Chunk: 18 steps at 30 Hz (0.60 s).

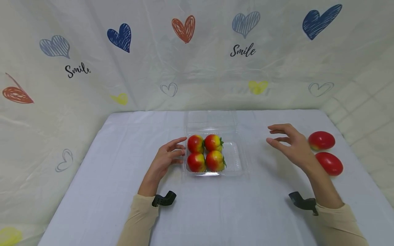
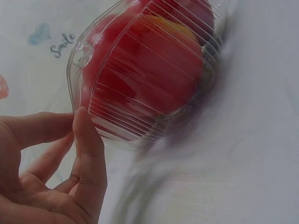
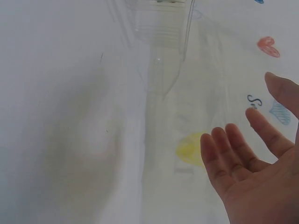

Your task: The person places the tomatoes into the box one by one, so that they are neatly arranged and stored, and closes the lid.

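Observation:
A clear plastic clamshell box [image 1: 232, 159] stands on the table with its lid [image 1: 210, 120] folded back. On its left side sit several round red-and-yellow fruits [image 1: 196, 162], some showing green leafy tops. My left hand [image 1: 166, 157] is at the box's left edge; in the left wrist view its thumb and a finger pinch the rim [image 2: 77, 93]. My right hand [image 1: 290, 143] is in the air right of the box, fingers spread and loosely bent, with nothing in it. Nearest to it on the right lie two red oval fruits [image 1: 321, 140], [image 1: 329, 164].
A white cloth [image 1: 101, 191] covers the table. Behind it hangs a pale curtain [image 1: 209, 68] printed with hearts and the word Smile. The box's right half holds no fruit. Both wrists wear a black camera mount [image 1: 164, 198].

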Each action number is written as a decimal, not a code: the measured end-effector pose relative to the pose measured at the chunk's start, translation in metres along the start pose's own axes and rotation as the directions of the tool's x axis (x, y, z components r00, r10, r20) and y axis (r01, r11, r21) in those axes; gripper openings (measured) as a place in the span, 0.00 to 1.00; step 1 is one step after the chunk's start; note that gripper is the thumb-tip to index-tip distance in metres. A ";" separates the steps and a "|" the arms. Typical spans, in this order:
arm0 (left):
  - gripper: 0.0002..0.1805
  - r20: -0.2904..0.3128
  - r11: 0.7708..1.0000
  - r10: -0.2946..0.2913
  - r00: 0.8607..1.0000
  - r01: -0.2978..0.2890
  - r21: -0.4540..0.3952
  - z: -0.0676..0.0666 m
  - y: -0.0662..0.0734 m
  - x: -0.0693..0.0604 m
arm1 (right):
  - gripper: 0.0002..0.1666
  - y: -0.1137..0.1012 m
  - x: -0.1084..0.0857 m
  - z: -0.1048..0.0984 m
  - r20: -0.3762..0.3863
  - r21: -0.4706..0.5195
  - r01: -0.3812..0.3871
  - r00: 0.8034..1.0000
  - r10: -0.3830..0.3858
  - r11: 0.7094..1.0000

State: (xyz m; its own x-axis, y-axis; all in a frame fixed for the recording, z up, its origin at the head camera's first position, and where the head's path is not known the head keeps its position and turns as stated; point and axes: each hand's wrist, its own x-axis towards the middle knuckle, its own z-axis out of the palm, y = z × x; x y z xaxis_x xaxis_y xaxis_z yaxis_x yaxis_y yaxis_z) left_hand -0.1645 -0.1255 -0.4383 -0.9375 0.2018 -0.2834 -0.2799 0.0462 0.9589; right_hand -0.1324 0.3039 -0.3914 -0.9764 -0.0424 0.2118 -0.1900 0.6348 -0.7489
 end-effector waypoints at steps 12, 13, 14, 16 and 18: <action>0.25 0.002 1.000 0.004 1.000 -0.004 -0.005 -0.001 0.000 -0.002 | 0.34 0.013 -0.006 -0.014 -0.039 -0.013 -0.038 0.999 0.038 0.999; 0.25 0.002 1.000 0.003 1.000 -0.003 -0.007 -0.001 0.000 -0.002 | 0.33 0.015 -0.007 -0.016 -0.042 -0.011 -0.041 0.998 0.041 0.999; 0.25 0.003 1.000 0.002 1.000 -0.002 -0.007 -0.001 -0.001 -0.002 | 0.33 0.016 -0.007 -0.018 -0.045 -0.006 -0.044 0.998 0.043 0.999; 0.25 0.005 1.000 0.006 1.000 -0.006 -0.005 -0.002 -0.001 -0.001 | 0.32 0.018 -0.009 -0.022 -0.052 0.002 -0.042 0.998 0.042 0.999; 0.25 0.003 1.000 0.006 1.000 -0.006 -0.003 -0.003 -0.001 -0.001 | 0.31 0.020 -0.010 -0.027 -0.059 0.011 -0.036 0.998 0.037 0.999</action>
State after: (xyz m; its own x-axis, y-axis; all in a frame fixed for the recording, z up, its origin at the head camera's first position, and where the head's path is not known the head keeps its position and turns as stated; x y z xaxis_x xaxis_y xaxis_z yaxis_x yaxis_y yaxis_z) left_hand -0.1638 -0.1284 -0.4393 -0.9385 0.2047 -0.2779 -0.2752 0.0420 0.9605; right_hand -0.1234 0.3373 -0.3915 -0.9750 0.0264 0.2204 -0.1555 0.6271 -0.7632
